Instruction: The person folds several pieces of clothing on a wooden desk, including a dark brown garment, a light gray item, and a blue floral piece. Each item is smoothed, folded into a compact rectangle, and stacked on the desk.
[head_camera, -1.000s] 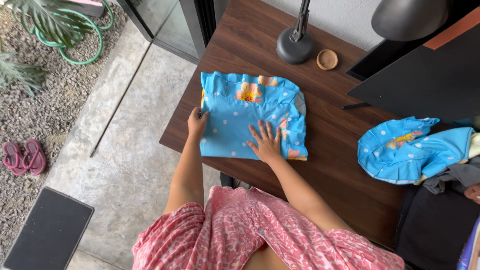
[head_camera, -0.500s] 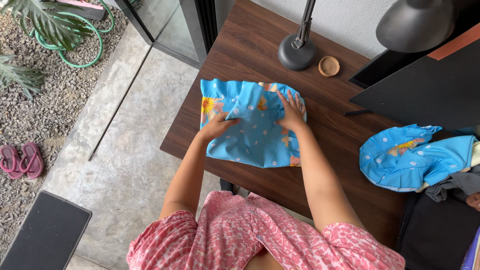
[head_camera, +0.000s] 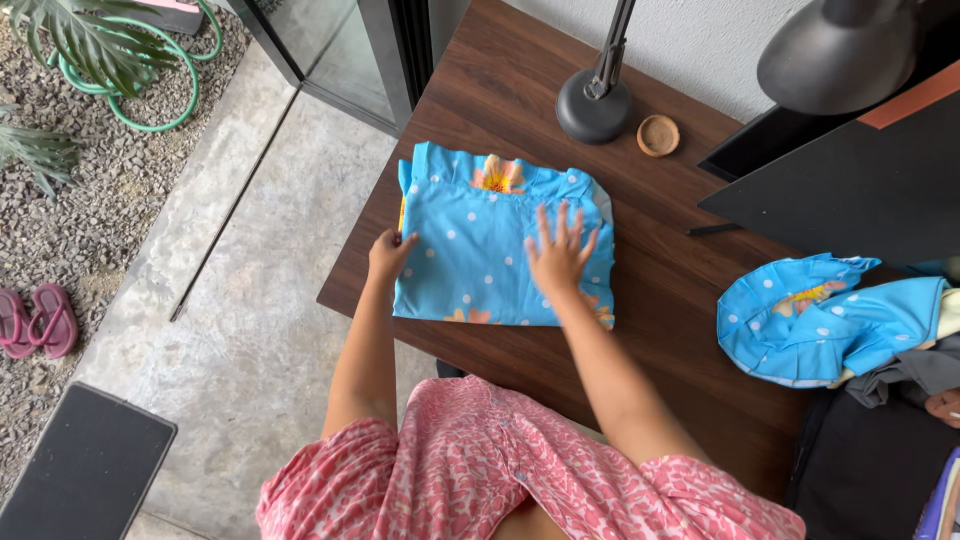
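blue dotted cloth (head_camera: 480, 250), folded, on wooden table (head_camera: 500, 90)
left hand (head_camera: 388, 255) curled on cloth's left edge; right hand (head_camera: 558, 255) pressed flat, fingers spread wide.

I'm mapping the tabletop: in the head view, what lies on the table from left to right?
Left hand → folded blue cloth → right hand → wooden coaster → crumpled blue cloth.

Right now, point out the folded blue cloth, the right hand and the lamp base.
folded blue cloth (head_camera: 470, 270): head view, bare dotted middle.
right hand (head_camera: 558, 255): head view, back of hand.
lamp base (head_camera: 594, 105): head view, round dark foot.
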